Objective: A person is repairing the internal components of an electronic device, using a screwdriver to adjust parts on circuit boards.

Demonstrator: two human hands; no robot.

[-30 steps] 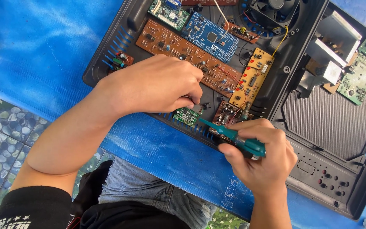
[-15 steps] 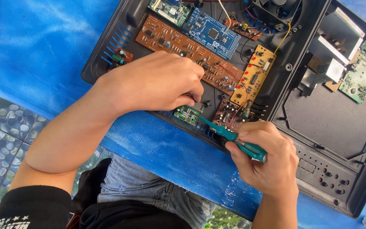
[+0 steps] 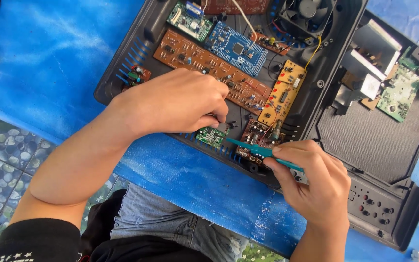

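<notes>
Our left hand [image 3: 180,104] curled, fingertips pinching small green board [image 3: 211,137] just under it; our right hand [image 3: 316,184] gripping teal tool [image 3: 260,151], tip beside board.

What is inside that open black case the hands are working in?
Inside the black case lie a blue board, a long brown board, a yellow board, a small green board and a fan. The left hand covers whatever lies beneath it.
</notes>
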